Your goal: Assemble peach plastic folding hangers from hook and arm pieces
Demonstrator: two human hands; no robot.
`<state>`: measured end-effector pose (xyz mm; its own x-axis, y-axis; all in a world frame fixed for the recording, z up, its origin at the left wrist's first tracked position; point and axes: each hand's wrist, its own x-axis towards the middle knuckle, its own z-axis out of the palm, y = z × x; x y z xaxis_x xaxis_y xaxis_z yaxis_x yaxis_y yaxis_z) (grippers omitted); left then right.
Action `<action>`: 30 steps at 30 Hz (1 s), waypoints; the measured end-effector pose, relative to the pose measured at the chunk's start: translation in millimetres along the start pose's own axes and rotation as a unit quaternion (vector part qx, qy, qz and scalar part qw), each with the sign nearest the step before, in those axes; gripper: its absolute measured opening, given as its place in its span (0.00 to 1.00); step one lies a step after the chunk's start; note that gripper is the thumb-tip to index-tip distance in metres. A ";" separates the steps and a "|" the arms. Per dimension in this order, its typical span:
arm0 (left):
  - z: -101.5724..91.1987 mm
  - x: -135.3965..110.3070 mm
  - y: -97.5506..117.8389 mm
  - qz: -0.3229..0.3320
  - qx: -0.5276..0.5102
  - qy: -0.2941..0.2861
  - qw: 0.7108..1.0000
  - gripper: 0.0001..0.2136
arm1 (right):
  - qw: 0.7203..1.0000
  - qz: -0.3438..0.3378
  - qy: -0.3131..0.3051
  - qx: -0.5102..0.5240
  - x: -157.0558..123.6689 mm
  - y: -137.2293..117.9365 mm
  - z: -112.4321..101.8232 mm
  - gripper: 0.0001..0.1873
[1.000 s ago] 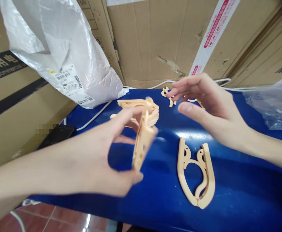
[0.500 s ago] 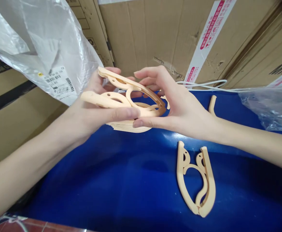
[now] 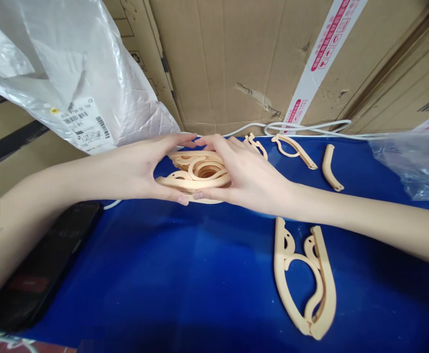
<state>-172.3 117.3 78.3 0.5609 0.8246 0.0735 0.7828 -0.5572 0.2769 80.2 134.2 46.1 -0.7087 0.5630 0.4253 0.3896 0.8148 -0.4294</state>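
Between my hands, a stack of cream folding hangers [image 3: 196, 184] lies flat on the blue surface, with round openings lined up. My left hand [image 3: 152, 169] curls around the stack's left end, thumb along the near side. My right hand [image 3: 242, 174] wraps the right end and hides it, its thumb almost meeting the left thumb. The far fingers are mostly hidden behind the stack. Nearer to me, below my right forearm, a single folded hanger [image 3: 279, 274] rests with its pointed end toward me.
Loose hanger pieces, including a curved arm [image 3: 331, 169] and a ring-shaped part [image 3: 304, 156], lie at the back right. A black phone [image 3: 49, 264] sits under my left forearm. Plastic packaging [image 3: 133, 98], a white cable [image 3: 310, 128] and cardboard boxes [image 3: 214, 63] line the back.
The folding hanger held above the stack has come down onto it. Both hands have lowered around the stack, uncovering the loose pieces behind and the phone at left.
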 end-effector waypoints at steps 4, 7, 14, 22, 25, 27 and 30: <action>-5.6 8.7 13.7 -0.016 0.004 -0.027 0.999 0.46 | 1.000 -0.005 0.006 -0.014 -1.6 -1.2 3.3 0.38; -8.7 12.5 21.4 -0.029 0.019 -0.050 0.998 0.44 | 1.000 -0.006 0.003 -0.021 -0.3 -2.0 2.8 0.41; -2.6 12.9 11.9 -0.045 0.076 -0.070 0.994 0.46 | 0.970 -0.031 0.032 -0.240 -58.0 -24.4 -41.5 0.33; 1.1 18.5 1.2 -0.014 0.025 -0.027 0.999 0.46 | 0.909 0.041 -0.088 -0.404 -164.0 -64.5 -28.6 0.40; 0.7 19.4 4.4 0.000 0.030 -0.024 0.999 0.44 | 0.933 0.050 -0.089 -0.345 -165.0 -56.5 -35.2 0.32; 0.4 19.1 6.1 0.000 0.037 -0.025 0.999 0.44 | 0.951 0.045 -0.100 -0.289 -162.4 -46.4 -43.8 0.26; 0.4 17.9 7.3 -0.013 0.049 -0.029 0.998 0.46 | 0.964 0.066 -0.109 -0.234 -158.2 -30.8 -49.5 0.29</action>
<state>-156.5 127.9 81.3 0.5528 0.8332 0.0117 0.8179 -0.5453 0.1836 209.4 26.8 31.5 -0.7218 0.6650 0.1919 0.6711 0.7402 -0.0408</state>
